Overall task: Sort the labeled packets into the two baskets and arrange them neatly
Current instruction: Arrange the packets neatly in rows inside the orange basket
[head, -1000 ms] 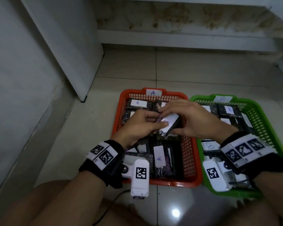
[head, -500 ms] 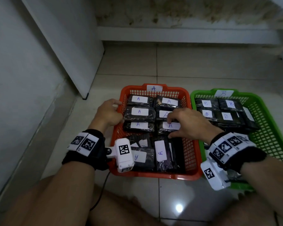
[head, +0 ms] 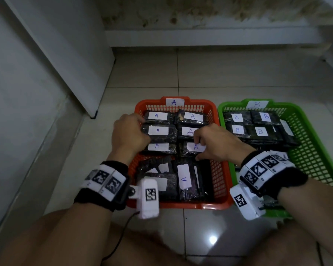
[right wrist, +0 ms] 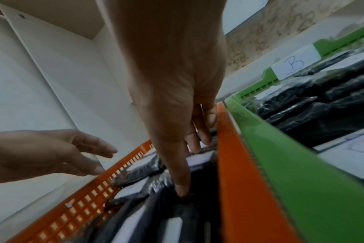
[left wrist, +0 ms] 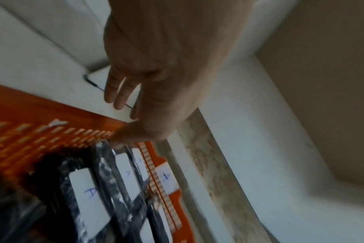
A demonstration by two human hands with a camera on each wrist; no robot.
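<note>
**Packet set down, row being squared**

The left hand (head: 130, 134) has let go of the packet both hands shared a second ago and now lies over the orange basket's (head: 220, 181) left rim, fingers loosely spread, thumb inside by the packets. The right hand (head: 214, 144) rests straight fingers on that packet (head: 192, 150), now flat in the third row, label A up. Six A packets form two columns; those nearer the body lie askew. The green basket (head: 315, 150) holds the B packets. Tidying seems to remain.
</note>
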